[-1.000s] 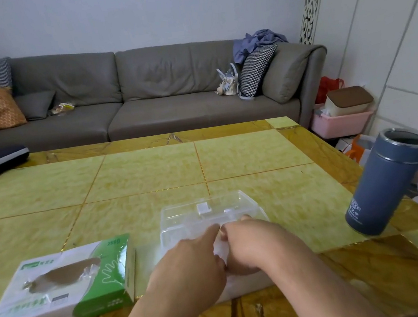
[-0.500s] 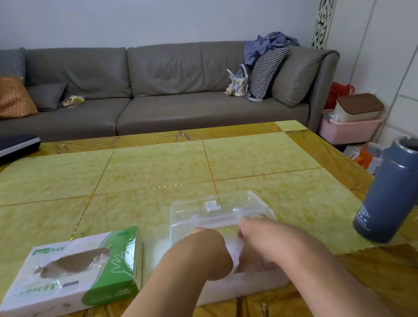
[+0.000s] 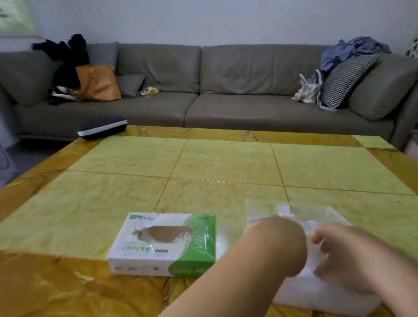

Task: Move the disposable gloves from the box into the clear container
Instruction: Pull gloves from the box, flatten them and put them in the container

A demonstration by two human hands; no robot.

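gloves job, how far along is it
Nothing looks moved yet: the gloves still show through the opening of the green and white box. In hand: both hands, left and right, are at the clear container; the blur hides their grip. Left: the whole transfer.

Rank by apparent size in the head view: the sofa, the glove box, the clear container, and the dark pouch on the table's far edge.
1. sofa, by far the largest
2. glove box and clear container: close in size, and the hands hide part of the container, so no ranking
3. dark pouch, smallest, though also farther from the camera
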